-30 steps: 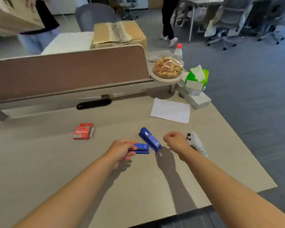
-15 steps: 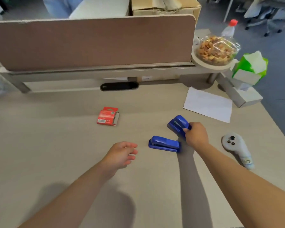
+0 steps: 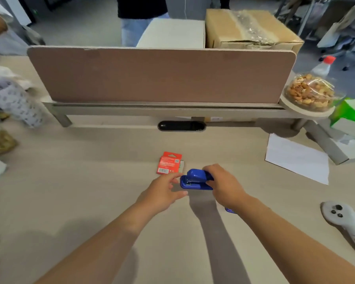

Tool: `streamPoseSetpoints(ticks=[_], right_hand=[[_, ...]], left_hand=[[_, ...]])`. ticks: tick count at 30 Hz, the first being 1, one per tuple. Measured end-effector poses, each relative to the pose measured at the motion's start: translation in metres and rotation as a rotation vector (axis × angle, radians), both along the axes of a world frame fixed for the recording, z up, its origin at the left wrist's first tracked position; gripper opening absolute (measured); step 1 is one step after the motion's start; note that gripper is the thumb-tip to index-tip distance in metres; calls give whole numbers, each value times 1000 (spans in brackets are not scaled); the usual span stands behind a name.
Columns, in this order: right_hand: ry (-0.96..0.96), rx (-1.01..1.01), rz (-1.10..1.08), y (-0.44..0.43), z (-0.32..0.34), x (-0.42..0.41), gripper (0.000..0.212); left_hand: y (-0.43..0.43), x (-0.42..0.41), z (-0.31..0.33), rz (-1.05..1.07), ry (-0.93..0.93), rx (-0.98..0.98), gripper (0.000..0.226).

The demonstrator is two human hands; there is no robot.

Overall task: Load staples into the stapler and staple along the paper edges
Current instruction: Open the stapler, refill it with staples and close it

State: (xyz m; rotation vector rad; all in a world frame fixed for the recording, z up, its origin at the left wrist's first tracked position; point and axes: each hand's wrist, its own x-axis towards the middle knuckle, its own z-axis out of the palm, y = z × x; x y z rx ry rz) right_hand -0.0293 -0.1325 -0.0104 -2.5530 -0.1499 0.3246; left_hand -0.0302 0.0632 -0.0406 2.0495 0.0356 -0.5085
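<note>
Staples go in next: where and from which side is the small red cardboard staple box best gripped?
Probably pinch the red cardboard staple box across its long side edges, from above and the near left, with the left hand. It lies flat on the beige desk, and the blue stapler in the right hand crowds its near right corner.

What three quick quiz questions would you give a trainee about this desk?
1. True or false: the right hand grips the blue stapler.
2. Fill in: the white paper lies on the stapler's ____ side.
3. The red staple box lies: A) on the white paper, B) on the desk beside the stapler, C) in the right hand.
Key: 1 true; 2 right; 3 B.
</note>
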Motion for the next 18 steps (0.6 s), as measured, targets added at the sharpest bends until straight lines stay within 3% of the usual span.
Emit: streamPoseSetpoints(ticks=[3,9,16,18], right_hand=[[71,-32,11,34,-20,-1,28],[125,-85,-6,77,-57,1,32],[-96,-166,76,99,-74,7,45],[-121,-223,111,104,-74,13,39]], left_hand=[[34,2,-31,-103,-98,202,55],[52,13,-78,-169,-289,365,41],[53,18,-102,-81,-427,338,28],[55,20,-103,-98,-460,351,24]])
